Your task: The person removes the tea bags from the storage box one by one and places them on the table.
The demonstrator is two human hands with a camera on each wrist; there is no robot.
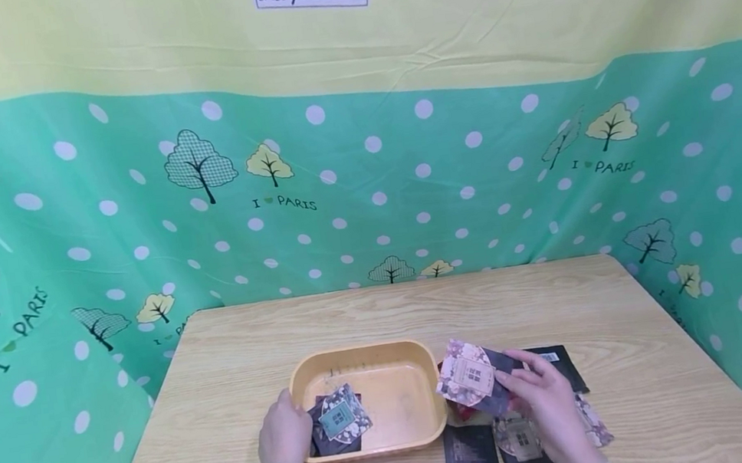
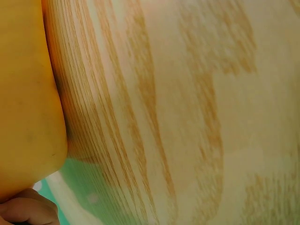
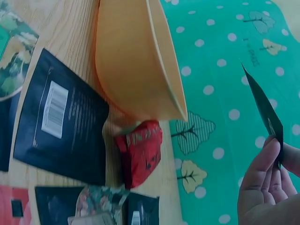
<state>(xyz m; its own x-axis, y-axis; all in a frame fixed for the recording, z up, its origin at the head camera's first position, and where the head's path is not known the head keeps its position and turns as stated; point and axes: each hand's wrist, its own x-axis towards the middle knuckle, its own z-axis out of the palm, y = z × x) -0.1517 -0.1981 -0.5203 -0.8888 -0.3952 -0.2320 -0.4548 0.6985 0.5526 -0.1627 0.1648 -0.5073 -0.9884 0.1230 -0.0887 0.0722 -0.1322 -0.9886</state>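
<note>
A yellow-orange plastic basin [image 1: 402,401] stands on the table, with a few dark floral sachets [image 1: 344,418] inside at its left end. My left hand [image 1: 285,433] grips the basin's left rim; in the left wrist view its fingers [image 2: 30,210] show at the basin's corner. Just past the basin's right end, my right hand [image 1: 546,401] pinches a flat sachet [image 1: 471,377] with pink flowers and a dark side between thumb and fingers. The right wrist view shows this sachet [image 3: 266,105] edge-on, raised above the table.
Right of the basin lie several more sachets: a black one with a barcode [image 1: 471,455], a floral one [image 1: 517,437] and a black one farther back [image 1: 565,370]. A red packet [image 3: 143,152] sits beside the basin's end. Patterned green cloth [image 1: 372,185] hangs behind the wooden table [image 1: 222,373].
</note>
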